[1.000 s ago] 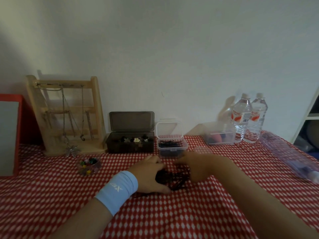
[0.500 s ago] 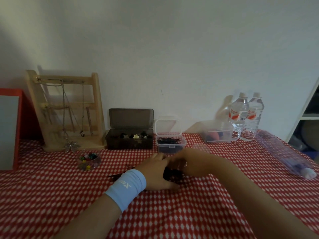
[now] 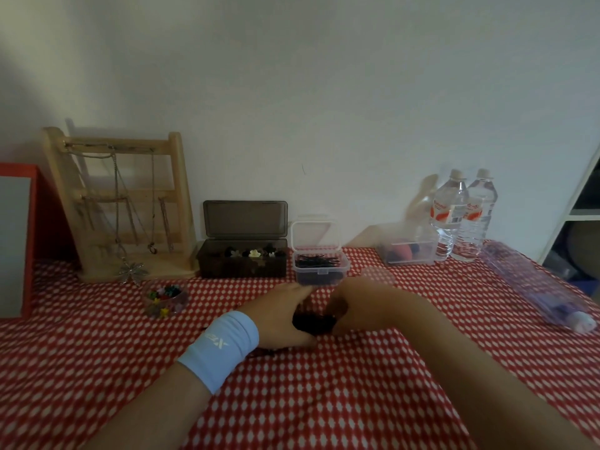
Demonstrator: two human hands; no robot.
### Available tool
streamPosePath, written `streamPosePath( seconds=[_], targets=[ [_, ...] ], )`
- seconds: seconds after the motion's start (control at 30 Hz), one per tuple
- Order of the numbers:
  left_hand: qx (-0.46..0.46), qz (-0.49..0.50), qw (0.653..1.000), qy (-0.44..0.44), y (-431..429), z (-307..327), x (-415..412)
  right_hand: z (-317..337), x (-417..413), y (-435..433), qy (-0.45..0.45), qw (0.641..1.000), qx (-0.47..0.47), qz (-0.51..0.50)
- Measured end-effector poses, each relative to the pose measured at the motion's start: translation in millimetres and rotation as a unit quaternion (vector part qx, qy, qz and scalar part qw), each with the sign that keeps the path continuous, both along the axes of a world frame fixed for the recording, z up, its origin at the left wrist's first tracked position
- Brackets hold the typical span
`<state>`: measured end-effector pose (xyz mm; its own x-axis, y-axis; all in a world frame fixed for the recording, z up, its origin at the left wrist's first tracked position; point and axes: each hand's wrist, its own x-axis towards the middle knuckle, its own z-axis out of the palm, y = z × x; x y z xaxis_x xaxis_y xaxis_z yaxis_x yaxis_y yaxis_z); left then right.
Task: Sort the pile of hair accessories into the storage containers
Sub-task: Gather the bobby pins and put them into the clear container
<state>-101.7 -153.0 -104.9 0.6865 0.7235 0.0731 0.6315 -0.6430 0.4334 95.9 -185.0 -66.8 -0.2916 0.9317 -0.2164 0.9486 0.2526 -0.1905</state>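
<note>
Your left hand, with a light blue wristband, is cupped round the dark pile of hair accessories on the table. Its fingers are curled over the pile and the thumb lies along the near side. Your right hand meets it from the other side, fingers curled into the same pile; what exactly they pinch I cannot tell. Just behind the hands stands a small clear box with black hairpins inside, lid up. Left of it a dark box is open and holds small flower clips. A round dish of coloured clips lies further left. Another clear container stands beside two water bottles.
</note>
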Motion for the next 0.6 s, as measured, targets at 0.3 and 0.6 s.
streamPosePath(
  seconds=[0.3, 0.6],
  targets=[
    [0.004, -0.005, 1.0, 0.003, 2.9, -0.5, -15.9, 3.6, -3.2, 0.9, 0.018, 0.999, -0.013, -0.032],
    [0.011, 0.022, 1.0, -0.016, -0.7, -2.5, -16.8, -3.7, -7.1, 2.8, 0.036, 0.999, 0.033, -0.019]
  ],
)
